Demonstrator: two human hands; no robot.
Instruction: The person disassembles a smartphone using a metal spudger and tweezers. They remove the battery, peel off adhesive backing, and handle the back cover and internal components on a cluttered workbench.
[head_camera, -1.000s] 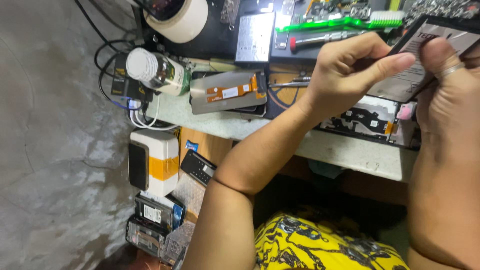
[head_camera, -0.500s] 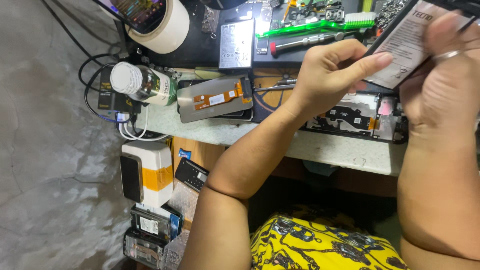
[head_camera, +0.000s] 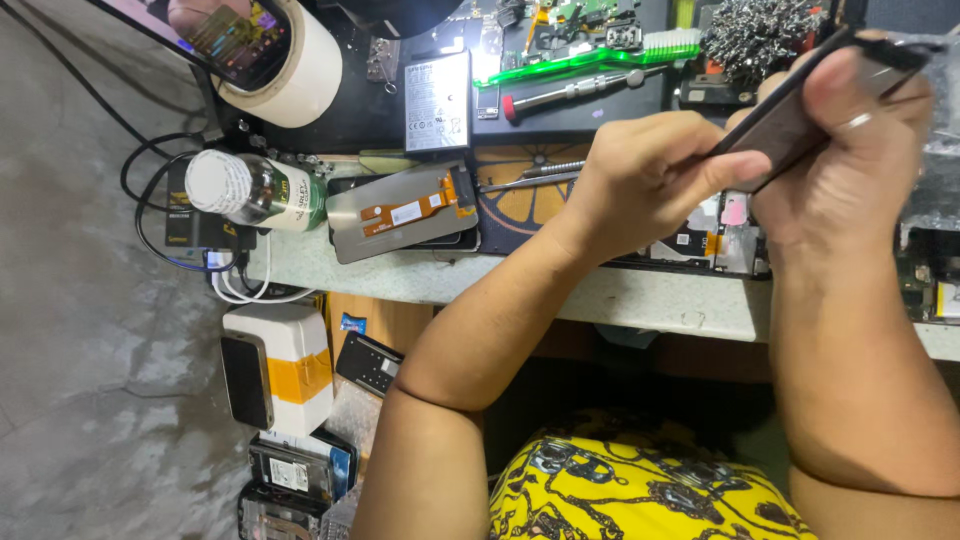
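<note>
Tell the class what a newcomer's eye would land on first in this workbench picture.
First, the two hands at upper right: the left hand and the right hand together grip a thin dark phone panel above the bench. Next, the bright yellow patterned garment at the bottom. Then the big roll of white tape at top left, with a white-capped bottle lying on its side just below it.

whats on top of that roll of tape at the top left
A phone with its screen lit lies across the white roll of tape. The roll's hole and whatever is inside it are covered by the phone.
</note>
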